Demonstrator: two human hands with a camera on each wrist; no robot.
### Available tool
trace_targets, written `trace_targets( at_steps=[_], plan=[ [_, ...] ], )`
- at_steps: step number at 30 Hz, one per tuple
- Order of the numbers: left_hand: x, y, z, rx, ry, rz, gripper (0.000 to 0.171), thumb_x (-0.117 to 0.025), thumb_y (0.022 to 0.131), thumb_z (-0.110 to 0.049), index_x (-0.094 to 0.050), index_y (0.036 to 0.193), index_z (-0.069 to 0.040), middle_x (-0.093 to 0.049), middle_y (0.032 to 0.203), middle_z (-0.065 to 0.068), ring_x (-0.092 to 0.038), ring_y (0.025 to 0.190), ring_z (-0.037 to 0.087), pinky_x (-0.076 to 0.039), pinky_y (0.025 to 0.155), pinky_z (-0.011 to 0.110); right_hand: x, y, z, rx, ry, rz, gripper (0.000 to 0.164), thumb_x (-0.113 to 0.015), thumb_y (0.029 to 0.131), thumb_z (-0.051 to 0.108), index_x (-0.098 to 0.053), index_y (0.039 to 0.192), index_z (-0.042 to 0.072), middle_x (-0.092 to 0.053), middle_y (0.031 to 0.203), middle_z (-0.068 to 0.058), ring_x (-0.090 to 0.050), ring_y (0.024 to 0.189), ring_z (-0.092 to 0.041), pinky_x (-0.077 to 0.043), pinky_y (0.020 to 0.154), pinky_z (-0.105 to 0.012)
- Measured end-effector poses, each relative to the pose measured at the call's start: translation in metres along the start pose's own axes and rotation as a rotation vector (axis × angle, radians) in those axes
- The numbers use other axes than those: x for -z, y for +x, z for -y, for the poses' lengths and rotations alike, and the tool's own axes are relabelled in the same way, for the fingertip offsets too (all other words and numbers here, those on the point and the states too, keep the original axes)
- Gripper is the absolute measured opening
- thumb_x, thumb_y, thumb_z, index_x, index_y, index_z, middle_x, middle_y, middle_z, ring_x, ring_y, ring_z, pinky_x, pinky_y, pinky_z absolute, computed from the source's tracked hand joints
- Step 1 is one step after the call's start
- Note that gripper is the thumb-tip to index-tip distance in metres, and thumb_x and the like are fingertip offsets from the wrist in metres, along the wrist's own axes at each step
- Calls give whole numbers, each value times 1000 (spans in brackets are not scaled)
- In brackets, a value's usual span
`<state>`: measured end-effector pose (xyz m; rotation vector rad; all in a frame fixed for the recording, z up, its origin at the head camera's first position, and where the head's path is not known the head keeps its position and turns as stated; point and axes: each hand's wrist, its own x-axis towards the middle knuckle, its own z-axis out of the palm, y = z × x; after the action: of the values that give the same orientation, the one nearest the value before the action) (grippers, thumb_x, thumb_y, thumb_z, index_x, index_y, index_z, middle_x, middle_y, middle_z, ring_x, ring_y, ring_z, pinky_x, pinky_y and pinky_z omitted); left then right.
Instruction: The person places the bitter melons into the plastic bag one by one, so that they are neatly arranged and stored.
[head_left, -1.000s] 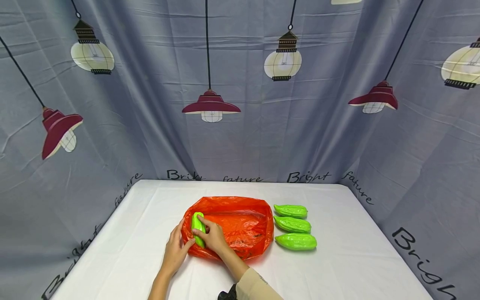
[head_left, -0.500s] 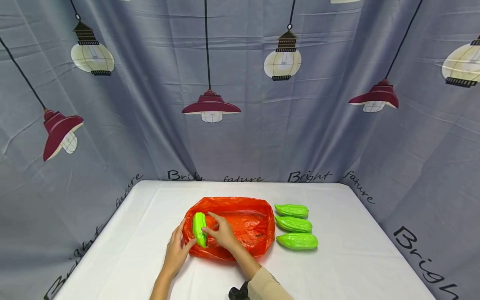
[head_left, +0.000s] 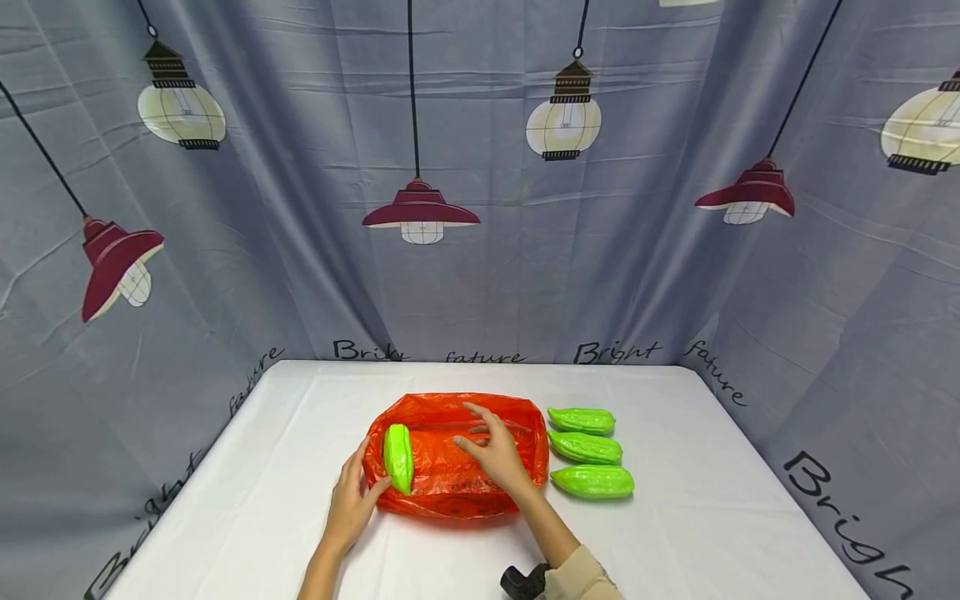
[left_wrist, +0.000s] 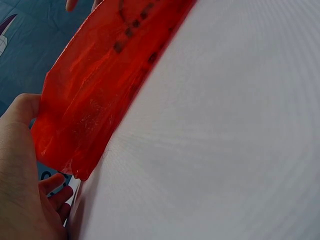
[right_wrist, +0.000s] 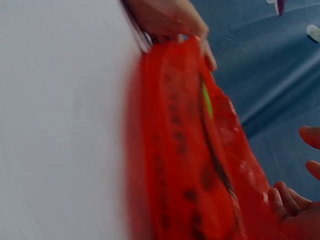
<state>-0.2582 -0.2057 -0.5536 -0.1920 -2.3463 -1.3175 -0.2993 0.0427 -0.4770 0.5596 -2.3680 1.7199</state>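
A red plastic bag [head_left: 450, 502] lies on the white table with its mouth spread wide. One green bitter melon [head_left: 398, 459] rests inside at the bag's left end. My left hand [head_left: 351, 500] holds that end, the thumb over the rim close to the melon and the fingers outside. The left wrist view shows this hand [left_wrist: 20, 165] around the bag's corner. My right hand [head_left: 497, 454] is over the right half of the bag, fingers spread and holding nothing. Beside the bag on the right, three more bitter melons [head_left: 587, 448] lie in a column.
The white table [head_left: 675, 542] extends around the bag, its back edge meeting a grey-blue curtain [head_left: 480, 292] printed with lamps. A black wrist device [head_left: 523, 582] sits by the right sleeve [head_left: 583, 577].
My right hand has let go of the bitter melon at the bag's left end and moved right across the bag. The left hand stays at the rim.
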Motion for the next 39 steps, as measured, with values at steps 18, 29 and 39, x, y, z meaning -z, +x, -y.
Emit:
trace_targets(
  at_steps=[18,29,39],
  plan=[
    [0,2,0,-2,-9,8,73,-68,83,-23,-30,145,-15,-40,135,24,-39,121,44,-34,93,60,133,-1,35,89,-97,30,45,-65,84,3,-51,126,-3,-54,120,-23,-52,104,-42,-44,84,-55],
    [1,2,0,-26,-4,-14,72,-68,83,-19,-31,144,-13,-43,133,25,-41,120,43,-36,92,58,179,-13,-30,67,-144,313,46,-68,83,10,-53,127,8,-58,118,-15,-53,104,-43,-42,87,-56],
    [2,0,-3,-13,-10,7,72,-68,83,-20,-30,144,-12,-42,133,27,-39,120,46,-35,93,60,201,-30,-51,3,-73,437,52,-66,84,11,-46,130,-6,-50,122,-30,-51,106,-46,-49,84,-31]
  ],
)
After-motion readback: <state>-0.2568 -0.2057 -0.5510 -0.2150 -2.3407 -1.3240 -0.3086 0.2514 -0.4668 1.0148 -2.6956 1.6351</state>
